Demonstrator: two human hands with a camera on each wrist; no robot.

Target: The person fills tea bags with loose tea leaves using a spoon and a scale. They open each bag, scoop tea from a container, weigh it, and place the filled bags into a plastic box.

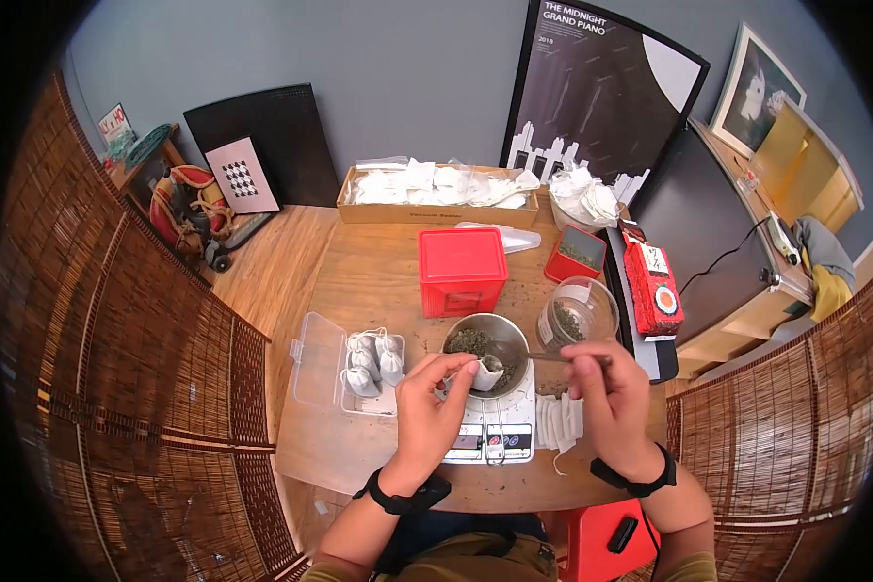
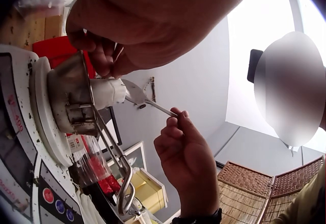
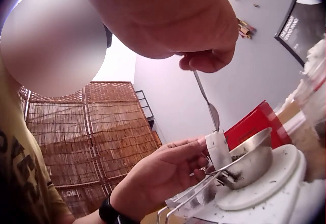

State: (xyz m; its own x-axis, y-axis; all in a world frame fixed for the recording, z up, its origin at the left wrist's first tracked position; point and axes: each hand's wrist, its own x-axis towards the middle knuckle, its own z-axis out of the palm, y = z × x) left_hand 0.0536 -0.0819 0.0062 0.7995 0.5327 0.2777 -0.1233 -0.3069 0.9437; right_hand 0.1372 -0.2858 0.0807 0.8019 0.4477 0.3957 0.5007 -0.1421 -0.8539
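Note:
My left hand [image 1: 431,407] pinches a small white drawstring-style pouch [image 1: 487,376] by its rim, mouth up, with dark leaf bits inside. The pouch is held at the near side of a metal bowl [image 1: 512,335] of dried leaves, which sits on a white digital scale [image 1: 516,454]. In my right hand [image 1: 613,400] is a metal spoon [image 2: 135,92], gripped by its handle. Its tip reaches the pouch mouth in the right wrist view. Flat white pouches [image 1: 556,423] lie right of the scale. Several filled pouches [image 1: 362,367] stand in a clear plastic box [image 1: 318,373] on the left.
A red canister [image 1: 463,272] stands behind the bowl. To its right are a red tin [image 1: 574,254] of leaves, a clear jar [image 1: 597,308] and a red packet [image 1: 654,291]. A carton [image 1: 436,213] of white pouches lies along the back. Leaf crumbs dot the wooden table [image 1: 359,281].

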